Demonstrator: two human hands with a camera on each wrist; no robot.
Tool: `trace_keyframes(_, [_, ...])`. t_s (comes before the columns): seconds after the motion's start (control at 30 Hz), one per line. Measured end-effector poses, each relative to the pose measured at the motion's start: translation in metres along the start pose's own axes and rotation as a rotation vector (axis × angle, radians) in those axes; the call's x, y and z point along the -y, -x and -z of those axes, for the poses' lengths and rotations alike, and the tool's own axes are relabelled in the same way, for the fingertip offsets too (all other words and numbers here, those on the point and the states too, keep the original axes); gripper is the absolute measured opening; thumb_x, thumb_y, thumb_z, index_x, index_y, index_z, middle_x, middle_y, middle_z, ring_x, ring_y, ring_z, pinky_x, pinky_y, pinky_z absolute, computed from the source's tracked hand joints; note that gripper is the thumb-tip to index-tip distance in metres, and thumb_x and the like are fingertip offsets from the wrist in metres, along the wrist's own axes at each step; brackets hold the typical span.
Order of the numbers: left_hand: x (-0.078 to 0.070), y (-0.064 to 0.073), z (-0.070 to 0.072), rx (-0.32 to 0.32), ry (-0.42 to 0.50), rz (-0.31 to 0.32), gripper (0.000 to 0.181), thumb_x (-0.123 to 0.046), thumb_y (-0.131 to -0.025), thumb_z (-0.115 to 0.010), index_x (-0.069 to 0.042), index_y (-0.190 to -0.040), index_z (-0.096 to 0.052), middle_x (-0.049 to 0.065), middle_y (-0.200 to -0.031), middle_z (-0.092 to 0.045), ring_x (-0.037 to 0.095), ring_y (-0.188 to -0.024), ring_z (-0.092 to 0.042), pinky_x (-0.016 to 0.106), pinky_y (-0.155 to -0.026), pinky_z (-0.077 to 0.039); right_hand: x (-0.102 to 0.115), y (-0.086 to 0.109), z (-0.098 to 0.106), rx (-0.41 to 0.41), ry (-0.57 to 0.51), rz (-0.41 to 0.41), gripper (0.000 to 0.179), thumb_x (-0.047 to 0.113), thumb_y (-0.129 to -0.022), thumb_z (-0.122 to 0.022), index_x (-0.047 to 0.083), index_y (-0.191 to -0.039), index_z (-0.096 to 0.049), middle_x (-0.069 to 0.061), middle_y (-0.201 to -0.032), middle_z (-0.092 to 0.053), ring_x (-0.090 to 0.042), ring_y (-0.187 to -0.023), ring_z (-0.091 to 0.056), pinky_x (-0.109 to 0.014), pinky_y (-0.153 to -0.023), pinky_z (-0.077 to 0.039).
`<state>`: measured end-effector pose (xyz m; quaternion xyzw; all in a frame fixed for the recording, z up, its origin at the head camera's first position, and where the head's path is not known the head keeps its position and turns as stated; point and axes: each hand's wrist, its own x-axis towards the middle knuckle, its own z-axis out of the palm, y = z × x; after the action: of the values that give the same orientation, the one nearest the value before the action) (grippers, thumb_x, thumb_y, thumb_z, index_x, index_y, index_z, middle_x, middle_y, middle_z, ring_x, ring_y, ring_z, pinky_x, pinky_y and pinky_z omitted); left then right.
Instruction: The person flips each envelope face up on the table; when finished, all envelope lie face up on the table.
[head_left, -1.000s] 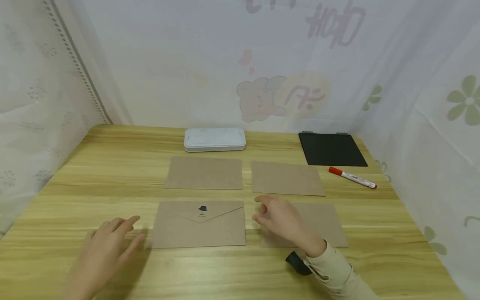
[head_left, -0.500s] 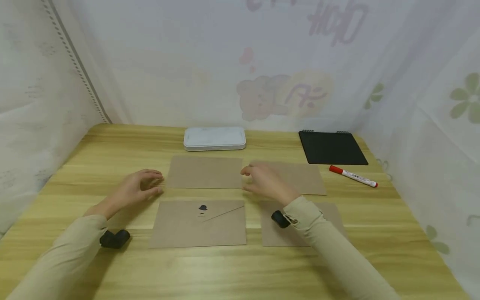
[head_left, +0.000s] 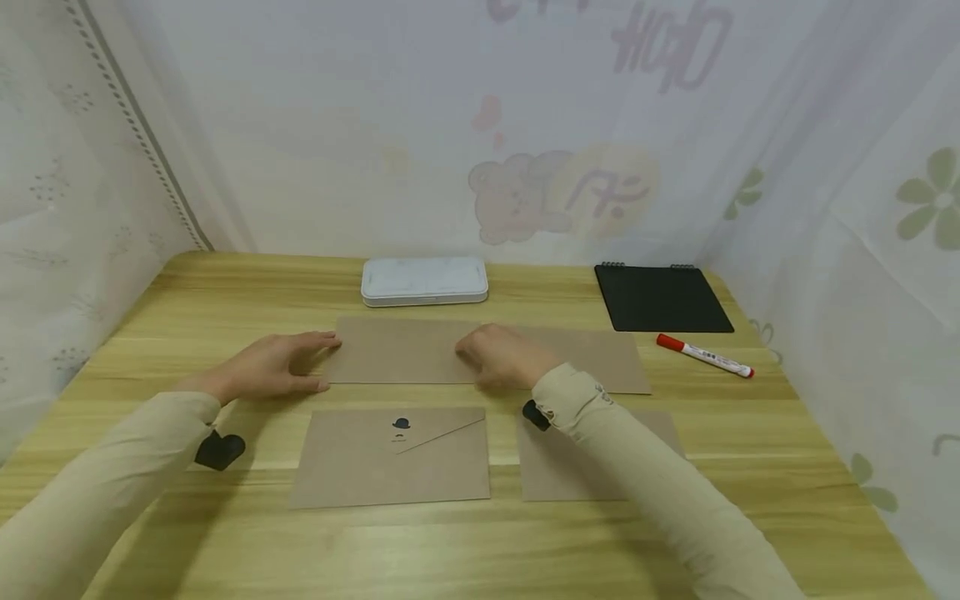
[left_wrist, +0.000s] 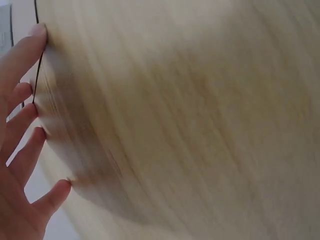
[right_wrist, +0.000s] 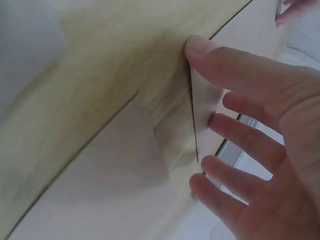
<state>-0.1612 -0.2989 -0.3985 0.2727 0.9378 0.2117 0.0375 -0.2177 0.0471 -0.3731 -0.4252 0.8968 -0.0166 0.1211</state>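
Observation:
Four flat pieces of brown kraft paper lie in two rows on the wooden table. At the left short edge of the back-left brown envelope (head_left: 397,350), my left hand (head_left: 273,365) has its thumb and fingertips spread along the edge. My right hand (head_left: 506,358) reaches over its right end. In the right wrist view, the thumb is at the near corner and the separated fingers (right_wrist: 245,140) reach over the paper. The front-left envelope (head_left: 390,475) shows a flap and a small printed hat. The back-right brown piece (head_left: 600,358) is partly hidden by my right hand.
A white case (head_left: 424,281) stands at the back. A black spiral notebook (head_left: 663,300) and a red-capped marker (head_left: 708,357) lie at the right. The front-right brown piece (head_left: 555,467) is partly under my right sleeve. Printed cloth (head_left: 337,125) encloses the table (head_left: 420,550).
Both hands have moved forward from the front row to the back row, then closed in on the two ends of the back-left envelope. The papers keep about the same layout.

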Motion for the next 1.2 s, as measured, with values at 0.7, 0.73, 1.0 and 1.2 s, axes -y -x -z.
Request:
trace_keyframes(0.7, [-0.001,-0.017,0.011,0.064,-0.251,-0.153,0.052,-0.040,-0.077,-0.073,-0.001,-0.112,-0.066,0.019,-0.117,-0.061,0.037,-0.102,-0.059,0.050,-0.086,-0.045,-0.005,0.006,0.007,0.043,-0.200,-0.048,0.048,0.013,-0.072,-0.070,0.006,-0.119,-0.059,-0.002,-0.102,-0.061,-0.014,-0.089,-0.053,-0.027,-0.080,-0.043])
trace_keyframes(0.73, [-0.001,-0.018,0.011,0.067,-0.267,-0.171,0.050,-0.039,-0.077,-0.073,-0.001,-0.110,-0.067,0.019,-0.115,-0.062,0.036,-0.101,-0.059,0.050,-0.084,-0.046,-0.006,0.005,0.007,0.045,-0.219,-0.048,0.057,0.013,-0.073,-0.071,0.004,-0.126,-0.054,-0.004,-0.113,-0.061,-0.015,-0.098,-0.054,-0.028,-0.088,-0.042])
trace_keyframes(1.0, [0.005,-0.017,0.012,0.047,-0.247,-0.166,0.038,-0.030,-0.086,-0.064,-0.002,-0.112,-0.067,0.015,-0.120,-0.060,0.035,-0.106,-0.054,0.050,-0.088,-0.043,-0.021,0.007,0.007,0.048,-0.442,-0.103,0.085,0.016,-0.076,-0.073,0.002,-0.145,-0.024,-0.006,-0.131,-0.053,-0.025,-0.130,-0.035,-0.041,-0.109,-0.017])
trace_keyframes(1.2, [0.012,-0.008,0.005,0.024,-0.151,-0.164,0.033,-0.024,-0.093,-0.057,-0.002,-0.116,-0.065,0.018,-0.126,-0.055,0.038,-0.112,-0.047,0.054,-0.092,-0.037,-0.027,0.007,0.002,0.035,-0.514,-0.091,0.083,0.019,-0.076,-0.073,0.004,-0.144,-0.029,-0.004,-0.127,-0.057,-0.022,-0.126,-0.042,-0.038,-0.103,-0.030])
